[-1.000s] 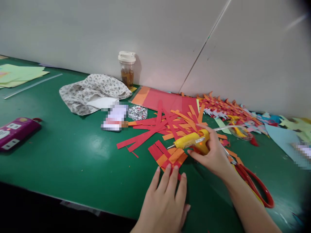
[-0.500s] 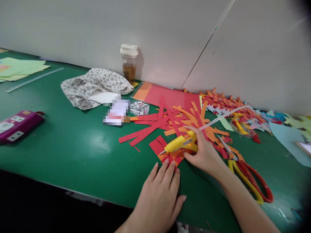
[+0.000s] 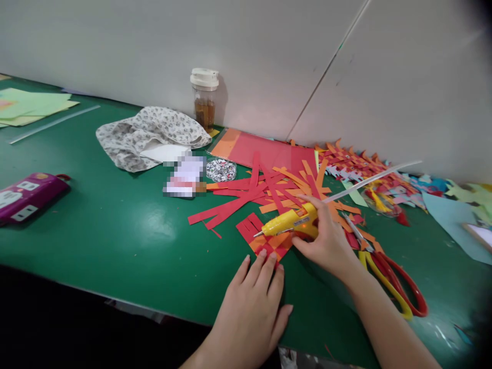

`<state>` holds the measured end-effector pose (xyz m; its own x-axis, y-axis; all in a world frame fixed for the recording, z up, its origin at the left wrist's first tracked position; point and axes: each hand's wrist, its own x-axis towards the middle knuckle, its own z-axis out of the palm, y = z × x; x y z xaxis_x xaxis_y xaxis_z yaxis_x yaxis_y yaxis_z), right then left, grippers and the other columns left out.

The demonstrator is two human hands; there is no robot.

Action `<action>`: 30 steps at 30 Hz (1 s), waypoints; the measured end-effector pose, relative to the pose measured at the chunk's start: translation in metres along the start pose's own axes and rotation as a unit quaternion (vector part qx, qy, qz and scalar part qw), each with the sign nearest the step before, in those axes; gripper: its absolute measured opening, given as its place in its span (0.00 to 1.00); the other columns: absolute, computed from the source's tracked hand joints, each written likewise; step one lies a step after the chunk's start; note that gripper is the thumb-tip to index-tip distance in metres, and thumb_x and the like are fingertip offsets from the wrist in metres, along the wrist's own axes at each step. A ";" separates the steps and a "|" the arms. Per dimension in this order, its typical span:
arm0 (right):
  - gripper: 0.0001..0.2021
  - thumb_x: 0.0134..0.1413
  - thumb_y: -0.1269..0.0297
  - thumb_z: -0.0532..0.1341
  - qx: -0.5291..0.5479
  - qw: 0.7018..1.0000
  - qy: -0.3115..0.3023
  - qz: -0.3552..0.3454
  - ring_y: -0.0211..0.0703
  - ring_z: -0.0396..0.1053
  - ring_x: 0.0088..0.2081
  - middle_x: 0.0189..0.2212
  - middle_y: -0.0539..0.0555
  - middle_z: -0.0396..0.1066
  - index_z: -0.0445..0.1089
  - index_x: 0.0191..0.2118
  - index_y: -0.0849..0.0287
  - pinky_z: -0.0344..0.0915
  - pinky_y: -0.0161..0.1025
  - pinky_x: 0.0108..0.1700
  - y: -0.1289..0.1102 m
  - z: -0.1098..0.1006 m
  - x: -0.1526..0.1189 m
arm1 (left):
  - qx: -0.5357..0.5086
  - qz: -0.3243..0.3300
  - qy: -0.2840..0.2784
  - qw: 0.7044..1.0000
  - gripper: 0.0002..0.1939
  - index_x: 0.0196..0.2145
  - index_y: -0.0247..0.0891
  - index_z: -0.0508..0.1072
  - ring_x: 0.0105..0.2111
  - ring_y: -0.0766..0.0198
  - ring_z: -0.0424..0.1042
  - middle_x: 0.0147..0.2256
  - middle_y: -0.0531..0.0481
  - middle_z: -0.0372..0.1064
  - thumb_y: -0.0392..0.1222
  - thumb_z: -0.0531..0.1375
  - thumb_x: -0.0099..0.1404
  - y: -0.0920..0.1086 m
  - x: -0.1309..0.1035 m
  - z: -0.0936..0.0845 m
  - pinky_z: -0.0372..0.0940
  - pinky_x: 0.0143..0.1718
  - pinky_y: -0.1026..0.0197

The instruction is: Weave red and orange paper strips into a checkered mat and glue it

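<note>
A yellow hot glue gun (image 3: 288,223) is gripped in my right hand (image 3: 326,241), its nozzle pointing left just over a red and orange woven paper piece (image 3: 248,229). From the gun's back a long clear glue stick (image 3: 369,182) sticks out to the upper right. My left hand (image 3: 251,302) lies flat, fingertips on the near edge of the woven paper. Its fingers are stretched out and hold nothing. Part of the paper is hidden under the gun and fingers. Loose red and orange paper strips (image 3: 238,205) lie in a heap behind.
Scissors with red and yellow handles (image 3: 403,287) lie at right on the green table (image 3: 126,246). A lidded cup (image 3: 204,100), a patterned cloth (image 3: 146,138), a bag of googly eyes (image 3: 221,170) and a blurred-out phone (image 3: 186,177) stand behind. A purple case (image 3: 34,197) is at left.
My right hand has shifted the glue gun slightly right and up, away from my left fingers. The glue stick's far end has swung up and right. My left hand stays nearly still.
</note>
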<state>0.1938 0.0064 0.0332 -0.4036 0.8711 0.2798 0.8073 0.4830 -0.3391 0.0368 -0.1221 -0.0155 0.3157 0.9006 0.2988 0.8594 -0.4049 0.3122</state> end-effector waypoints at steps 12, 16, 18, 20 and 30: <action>0.34 0.42 0.70 0.60 0.005 1.000 -0.017 -0.003 0.44 0.69 0.26 0.38 0.54 0.70 0.51 0.58 0.53 0.64 0.38 0.27 -0.008 0.006 0.000 | -0.002 0.000 0.001 1.000 0.24 0.58 0.37 0.59 0.60 0.57 0.56 0.59 0.46 0.58 0.51 0.44 0.69 0.000 0.002 0.001 0.55 0.58 0.52; 0.34 0.42 0.70 0.60 0.018 1.000 0.019 0.012 0.42 0.68 0.26 0.40 0.55 0.68 0.50 0.58 0.52 0.64 0.38 0.28 -0.002 0.001 -0.001 | -0.002 0.006 -0.017 1.000 0.25 0.58 0.37 0.59 0.60 0.56 0.56 0.59 0.46 0.58 0.51 0.44 0.69 0.000 0.002 -0.001 0.56 0.57 0.51; 0.34 0.42 0.71 0.59 0.026 1.000 0.003 0.012 0.41 0.67 0.25 0.39 0.54 0.68 0.50 0.58 0.52 0.64 0.38 0.27 -0.001 0.000 -0.001 | 0.002 0.011 -0.027 1.000 0.25 0.58 0.36 0.59 0.59 0.55 0.56 0.59 0.44 0.57 0.50 0.43 0.69 0.000 0.003 -0.002 0.57 0.57 0.50; 0.34 0.41 0.72 0.59 0.025 0.999 -0.029 0.003 0.42 0.68 0.26 0.37 0.53 0.68 0.50 0.58 0.52 0.64 0.38 0.28 -0.002 0.001 -0.001 | 0.008 0.015 -0.033 0.999 0.25 0.58 0.35 0.60 0.59 0.54 0.57 0.59 0.43 0.58 0.49 0.44 0.69 0.000 0.003 -0.003 0.58 0.56 0.49; 0.34 0.42 0.72 0.58 0.018 0.997 -0.070 0.008 0.42 0.65 0.24 0.25 0.48 0.66 0.49 0.58 0.54 0.60 0.36 0.27 -0.007 0.001 -0.004 | 0.036 0.023 -0.001 0.999 0.25 0.57 0.36 0.62 0.55 0.55 0.63 0.56 0.46 0.63 0.50 0.45 0.68 0.000 0.003 -0.001 0.63 0.52 0.50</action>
<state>0.1892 0.0001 0.0334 -0.4489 0.8813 0.1477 0.7991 0.4699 -0.3750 0.0377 -0.1192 -0.0138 0.3567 0.8817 0.3088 0.8707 -0.4336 0.2322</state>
